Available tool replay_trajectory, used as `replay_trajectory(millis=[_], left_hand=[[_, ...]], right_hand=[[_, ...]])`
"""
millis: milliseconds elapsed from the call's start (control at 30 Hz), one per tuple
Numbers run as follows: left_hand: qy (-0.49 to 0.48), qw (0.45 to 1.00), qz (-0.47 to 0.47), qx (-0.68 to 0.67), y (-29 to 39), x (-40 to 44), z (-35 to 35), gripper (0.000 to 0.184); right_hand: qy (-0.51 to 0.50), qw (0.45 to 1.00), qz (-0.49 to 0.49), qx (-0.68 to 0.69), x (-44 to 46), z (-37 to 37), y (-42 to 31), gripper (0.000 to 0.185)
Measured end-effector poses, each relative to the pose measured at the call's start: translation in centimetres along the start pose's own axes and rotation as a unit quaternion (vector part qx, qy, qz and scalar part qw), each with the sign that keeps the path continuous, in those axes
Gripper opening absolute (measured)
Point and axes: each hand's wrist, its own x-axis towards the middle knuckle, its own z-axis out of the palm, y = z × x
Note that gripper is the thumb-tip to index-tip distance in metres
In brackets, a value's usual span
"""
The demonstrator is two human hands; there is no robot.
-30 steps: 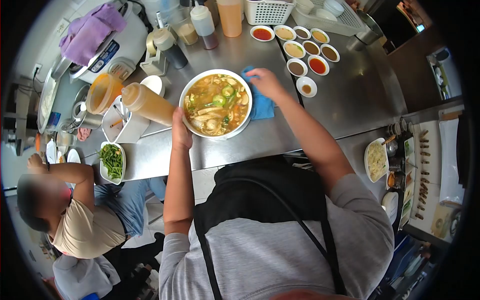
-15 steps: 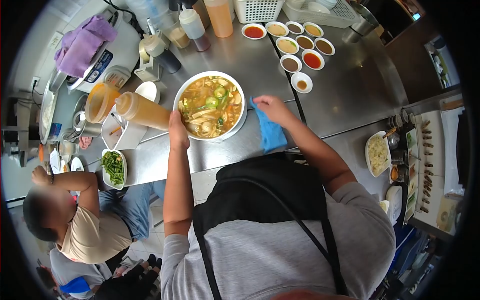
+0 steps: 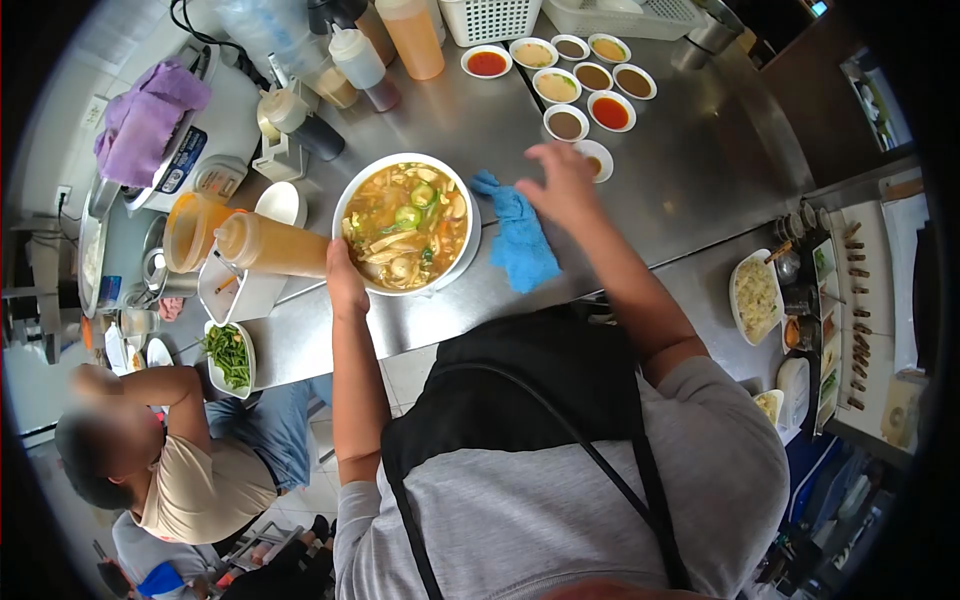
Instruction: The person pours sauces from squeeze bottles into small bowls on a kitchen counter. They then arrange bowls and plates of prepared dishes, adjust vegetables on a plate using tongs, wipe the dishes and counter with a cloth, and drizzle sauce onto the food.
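Observation:
A white bowl of soup (image 3: 405, 225) with noodles, mushrooms and green pepper slices is tilted toward me over a plate (image 3: 474, 245) on the steel counter. My left hand (image 3: 345, 282) grips the bowl's near left side, its thumb at the rim; the fingers are hidden underneath. Just right of the bowl lies a crumpled blue cloth (image 3: 520, 240). Above and right of that cloth hovers my right hand (image 3: 563, 185), empty, with fingers apart. Closest to its fingertips is a small white sauce dish (image 3: 597, 158), partly covered by the hand.
Several sauce dishes (image 3: 610, 110) are grouped at the counter's far side. A squeeze bottle (image 3: 275, 245), a white caddy (image 3: 235, 290) and a dish of greens (image 3: 228, 355) stand left. A seated person (image 3: 190, 450) is at lower left. Fried rice (image 3: 755, 300) sits at right.
My right hand has let go of the blue cloth and lifted away to the upper right, fingers spreading. My left hand still holds the bowl. The whole view has shifted slightly.

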Motion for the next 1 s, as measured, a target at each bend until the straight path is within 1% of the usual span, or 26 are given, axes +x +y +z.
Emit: replay_trajectory(millis=[67,133,233,333,433,533,633,733,833,867,900,967,1000], left_hand=[[-0.013,1.000,0.006,-0.006,-0.2,0.3,-0.3,0.031],[0.001,1.000,0.000,-0.012,0.1,-0.4,0.5,0.032],[0.006,1.000,0.004,-0.006,0.2,-0.4,0.4,0.033],[0.004,1.000,0.010,0.006,-0.6,0.1,-0.3,0.034],[0.009,1.000,0.008,-0.002,-0.2,0.2,-0.1,0.034],[0.007,1.000,0.001,-0.017,-0.1,-0.1,-0.1,0.033],[0.006,1.000,-0.004,-0.017,-0.4,0.0,-0.1,0.034],[0.002,1.000,0.012,-0.011,-0.3,0.2,-0.2,0.034],[-0.001,0.999,0.030,0.015,-0.8,0.4,-0.5,0.035],[-0.001,0.999,0.032,0.019,-0.8,0.4,-0.6,0.035],[-0.003,0.999,0.035,0.023,-0.7,0.4,-0.5,0.035],[0.024,0.999,0.027,0.032,-0.3,0.1,-0.3,0.035],[0.034,0.999,0.021,0.037,-0.3,0.0,0.0,0.035]], right_hand=[[0.025,0.992,0.103,-0.069,0.6,-1.3,2.7,0.055],[0.034,0.968,0.191,-0.162,0.6,-1.5,5.4,0.064],[-0.017,0.963,0.238,-0.130,0.8,-1.3,6.6,0.069],[-0.007,0.968,0.233,-0.095,0.8,-0.6,7.0,0.065],[-0.013,0.976,0.207,-0.073,0.7,-0.8,5.1,0.063],[-0.003,0.995,0.081,-0.061,1.7,-0.1,3.1,0.061],[-0.006,0.995,-0.004,-0.098,4.1,1.4,1.8,0.059],[-0.065,0.985,0.006,-0.160,7.3,3.3,1.3,0.057],[0.081,0.979,-0.036,-0.182,8.6,5.1,2.1,0.053],[0.055,0.985,-0.051,-0.152,8.5,4.4,1.6,0.054],[0.007,0.992,-0.049,-0.120,7.8,4.3,1.1,0.055],[-0.090,0.994,-0.039,-0.057,5.3,4.1,0.3,0.055],[-0.084,0.993,-0.060,-0.052,3.0,4.3,-0.2,0.050]])
